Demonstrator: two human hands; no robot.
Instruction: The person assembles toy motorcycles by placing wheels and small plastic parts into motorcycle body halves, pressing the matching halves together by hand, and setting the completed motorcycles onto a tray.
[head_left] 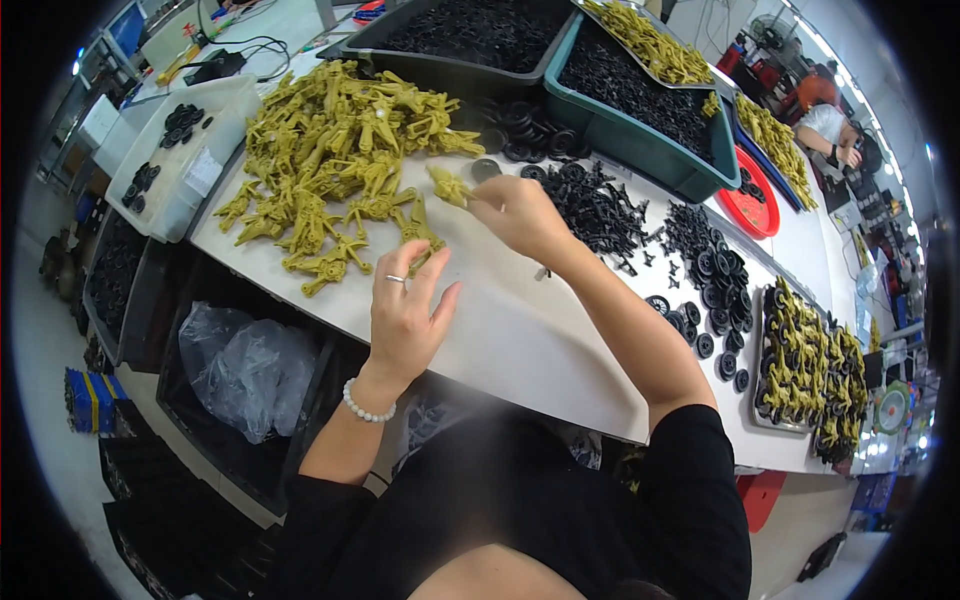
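My right hand (pixel 523 217) is closed in a pinch on a yellow-green plastic part (pixel 450 187), held over the white table at the edge of the heap. Nearer to me, my left hand (pixel 408 315) is open, thumb apart from the fingers. Its fingertips are at another yellow-green part (pixel 418 222) lying on the table; whether they press on it I cannot tell. A big heap of such yellow-green parts (pixel 330 150) spreads to the left and beyond. Small black plastic pieces (pixel 590 205) lie loose to the right of my right hand.
Black wheels (pixel 715 290) lie farther right, beside a metal tray (pixel 785 425) of yellow-green and black assemblies. A black bin (pixel 380 42) and a teal bin (pixel 725 182) of black pieces stand behind. On the left is a clear tub (pixel 235 100); below it, a plastic bag (pixel 250 370). Another person works far right.
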